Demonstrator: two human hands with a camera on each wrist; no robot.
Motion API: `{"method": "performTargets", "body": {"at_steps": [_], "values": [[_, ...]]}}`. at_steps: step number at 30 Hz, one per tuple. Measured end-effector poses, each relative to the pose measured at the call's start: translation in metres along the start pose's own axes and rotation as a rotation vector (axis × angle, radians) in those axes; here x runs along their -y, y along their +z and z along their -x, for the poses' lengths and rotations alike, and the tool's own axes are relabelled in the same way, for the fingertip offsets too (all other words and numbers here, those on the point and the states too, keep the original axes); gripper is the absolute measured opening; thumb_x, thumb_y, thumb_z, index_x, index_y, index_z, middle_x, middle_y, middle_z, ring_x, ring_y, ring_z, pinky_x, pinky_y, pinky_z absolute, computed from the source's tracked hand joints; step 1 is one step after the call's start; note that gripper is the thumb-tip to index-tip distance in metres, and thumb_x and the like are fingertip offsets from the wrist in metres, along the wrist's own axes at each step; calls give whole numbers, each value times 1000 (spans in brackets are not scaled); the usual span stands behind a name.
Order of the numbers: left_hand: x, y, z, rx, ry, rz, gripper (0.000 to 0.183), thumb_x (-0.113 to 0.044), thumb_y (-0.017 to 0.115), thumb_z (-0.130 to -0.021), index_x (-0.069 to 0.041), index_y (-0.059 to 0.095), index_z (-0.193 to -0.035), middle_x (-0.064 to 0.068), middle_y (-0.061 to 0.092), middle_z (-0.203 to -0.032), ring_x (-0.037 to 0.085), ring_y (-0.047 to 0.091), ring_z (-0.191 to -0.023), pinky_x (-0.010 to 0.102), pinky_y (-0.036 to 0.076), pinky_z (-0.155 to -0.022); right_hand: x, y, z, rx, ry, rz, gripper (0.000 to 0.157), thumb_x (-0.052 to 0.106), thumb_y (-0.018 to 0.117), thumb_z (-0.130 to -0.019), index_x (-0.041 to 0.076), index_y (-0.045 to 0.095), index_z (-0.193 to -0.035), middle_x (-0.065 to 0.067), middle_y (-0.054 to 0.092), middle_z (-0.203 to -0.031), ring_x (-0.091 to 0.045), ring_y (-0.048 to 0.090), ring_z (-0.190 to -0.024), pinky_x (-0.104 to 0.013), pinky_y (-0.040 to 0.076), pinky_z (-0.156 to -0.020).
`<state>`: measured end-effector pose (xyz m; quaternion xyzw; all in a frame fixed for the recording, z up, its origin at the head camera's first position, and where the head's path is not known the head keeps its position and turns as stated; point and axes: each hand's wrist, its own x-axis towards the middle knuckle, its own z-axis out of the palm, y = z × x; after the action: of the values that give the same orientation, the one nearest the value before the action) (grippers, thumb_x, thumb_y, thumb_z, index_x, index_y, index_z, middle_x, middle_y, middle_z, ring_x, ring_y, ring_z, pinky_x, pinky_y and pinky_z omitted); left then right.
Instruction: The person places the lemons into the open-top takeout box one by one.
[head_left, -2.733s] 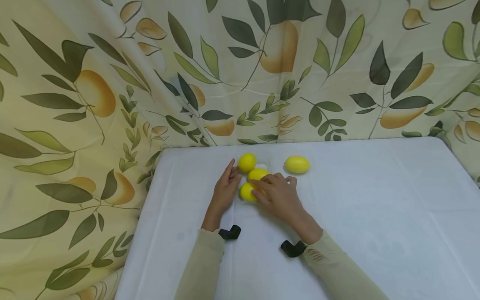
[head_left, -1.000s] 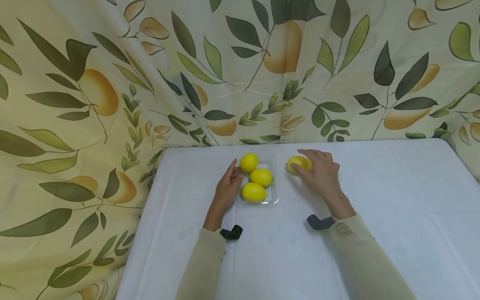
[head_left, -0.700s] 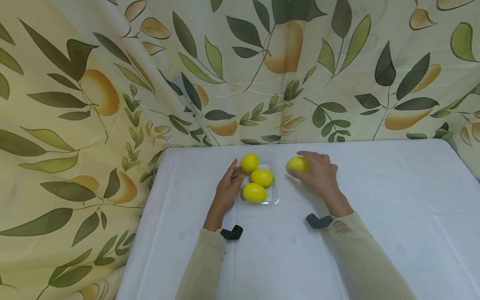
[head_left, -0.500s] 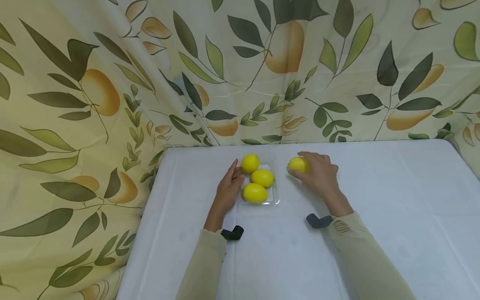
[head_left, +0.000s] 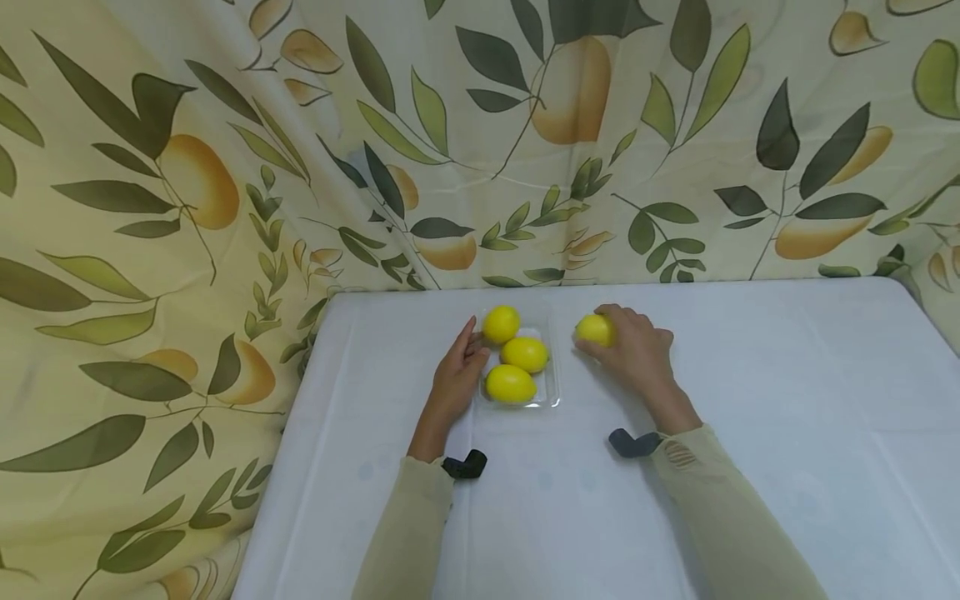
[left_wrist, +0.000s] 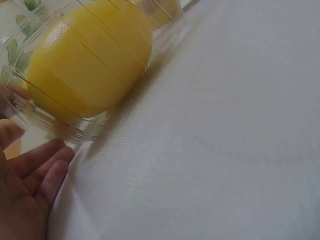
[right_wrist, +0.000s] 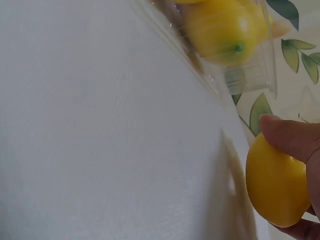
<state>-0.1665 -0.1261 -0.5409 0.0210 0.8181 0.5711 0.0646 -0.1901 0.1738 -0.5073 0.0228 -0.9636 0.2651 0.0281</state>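
Note:
Three yellow lemons sit in a clear plastic tray (head_left: 555, 385): one lemon (head_left: 501, 324) at the back, another lemon (head_left: 525, 355) in the middle and a third lemon (head_left: 511, 384) in front. My left hand (head_left: 456, 375) rests along the tray's left side, its fingers (left_wrist: 47, 172) loosely extended by the clear wall. To the right of the tray, my right hand (head_left: 637, 350) grips a separate lemon (head_left: 595, 330) between thumb and fingers. The right wrist view shows the thumb lying over this lemon (right_wrist: 277, 182), with fingertips partly visible beneath it.
A white cloth covers the table (head_left: 772, 400). Behind and to the left hangs a curtain (head_left: 360, 192) printed with leaves and fruit. Each wrist wears a black camera mount, the left mount (head_left: 467, 464) in front of the tray and the right mount (head_left: 633, 442) further right.
My right hand has gone from the lemons in the tray to the separate lemon on the right and closed its fingers round it. My left hand has stayed beside the tray.

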Motion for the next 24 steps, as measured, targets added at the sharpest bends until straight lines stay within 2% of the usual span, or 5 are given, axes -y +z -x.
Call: {"method": "performTargets", "body": {"at_steps": [7,13,18,24], "values": [[1,0,-2,-2,-21,-19,62,-46,51,-104,-44,26,-160,-8,50,-153,13,52,-138,42,42,-118,8,1,0,-34,-15,-62,63,50,76,-87,12,55,-133,-14,65,-125,-37,57,-108,-57,35,-84],[0,0,-2,0,-14,-9,60,-46,51,-104,-46,26,-159,-10,50,-151,11,52,-136,40,42,-118,23,-5,1,-77,-94,-134,63,50,74,-90,15,57,-139,-15,62,-134,-36,56,-120,-63,40,-88],[1,1,-2,4,-27,-5,61,-46,50,-104,-45,26,-160,-10,50,-151,11,52,-137,41,42,-118,33,-8,2,-147,-159,-205,58,42,79,-87,12,61,-134,-16,65,-128,-34,59,-114,-57,47,-89],[0,0,-1,0,-15,-9,61,-46,51,-104,-43,27,-160,-9,51,-151,12,52,-137,41,42,-118,49,-9,-1,-137,-151,-323,64,41,82,-86,9,57,-137,-14,62,-139,-35,59,-120,-54,51,-97]]}}
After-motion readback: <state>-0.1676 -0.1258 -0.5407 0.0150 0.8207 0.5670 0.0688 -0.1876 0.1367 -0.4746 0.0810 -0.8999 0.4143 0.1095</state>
